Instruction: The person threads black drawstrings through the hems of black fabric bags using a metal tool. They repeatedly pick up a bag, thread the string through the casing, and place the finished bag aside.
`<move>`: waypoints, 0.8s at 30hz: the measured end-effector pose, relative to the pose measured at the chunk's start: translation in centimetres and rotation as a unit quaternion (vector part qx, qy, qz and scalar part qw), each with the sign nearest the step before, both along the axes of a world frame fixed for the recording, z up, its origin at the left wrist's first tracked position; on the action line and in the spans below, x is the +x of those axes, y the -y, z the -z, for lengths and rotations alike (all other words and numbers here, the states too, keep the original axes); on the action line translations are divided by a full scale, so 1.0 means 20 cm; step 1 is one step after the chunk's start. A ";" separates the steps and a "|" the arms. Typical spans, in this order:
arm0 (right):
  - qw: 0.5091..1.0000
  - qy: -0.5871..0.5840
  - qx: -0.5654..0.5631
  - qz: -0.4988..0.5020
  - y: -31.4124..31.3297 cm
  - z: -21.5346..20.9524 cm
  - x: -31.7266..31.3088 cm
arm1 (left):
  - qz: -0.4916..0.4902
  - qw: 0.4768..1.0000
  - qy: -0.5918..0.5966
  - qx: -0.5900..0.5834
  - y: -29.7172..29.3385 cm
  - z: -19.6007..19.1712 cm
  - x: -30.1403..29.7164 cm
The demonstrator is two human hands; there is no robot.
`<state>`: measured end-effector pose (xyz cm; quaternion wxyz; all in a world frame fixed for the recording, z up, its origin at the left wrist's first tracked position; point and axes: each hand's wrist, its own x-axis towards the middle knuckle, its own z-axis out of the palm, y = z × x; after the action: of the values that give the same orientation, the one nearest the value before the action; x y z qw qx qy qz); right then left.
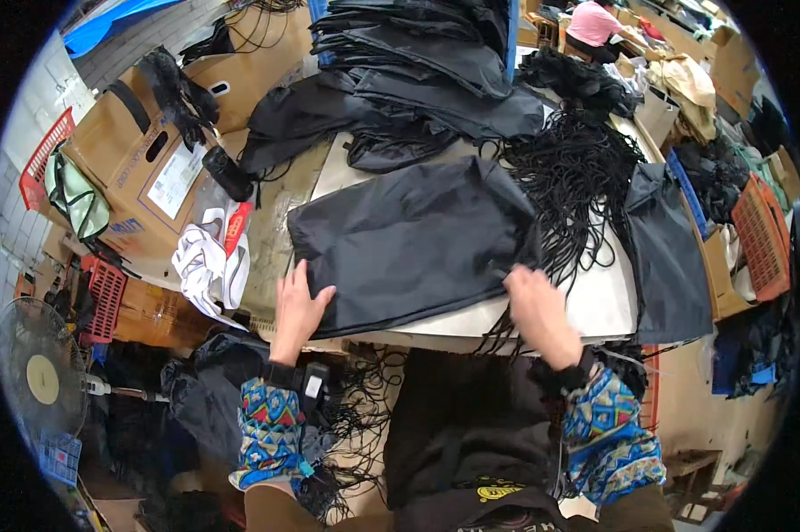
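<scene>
A flat black fabric bag (pixel 409 244) lies across the white board (pixel 600 306) on the table in front of me. My left hand (pixel 300 309) rests at its lower left corner, thumb and fingers apart, the fingertips touching the cloth. At the lower right corner is my right hand (pixel 537 310), slightly blurred, its fingers pinched together. A small thing shows at those fingertips, too small to name. Beside the bag on the right lies a heap of black cords (pixel 573 182), some hanging over the near edge below my right hand.
Stacked black fabric pieces (pixel 418 66) rise at the back. Another black bag (pixel 670 257) hangs over the right edge. On the left stand a cardboard box (pixel 129 182), white straps (pixel 207 257) and a fan (pixel 41 377). A person in pink (pixel 593 27) sits far right.
</scene>
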<state>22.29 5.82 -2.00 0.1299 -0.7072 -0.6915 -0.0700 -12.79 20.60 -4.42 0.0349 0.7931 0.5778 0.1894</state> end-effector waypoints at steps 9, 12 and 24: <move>0.969 -0.229 0.073 -0.055 0.21 -0.12 -0.18 | -0.070 0.755 0.623 -0.190 0.65 0.05 0.34; 0.950 -0.304 0.069 -0.012 0.32 -0.09 -0.18 | -0.043 0.737 0.601 -0.307 0.86 0.09 0.44; 0.887 -0.451 0.057 0.083 0.51 0.09 -0.24 | 0.054 0.780 0.530 -0.329 0.88 0.05 0.81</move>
<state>17.54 -4.43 -3.89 0.4619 -0.7085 -0.4918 0.2067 3.51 2.97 -5.48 0.6044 0.5377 0.4518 0.3762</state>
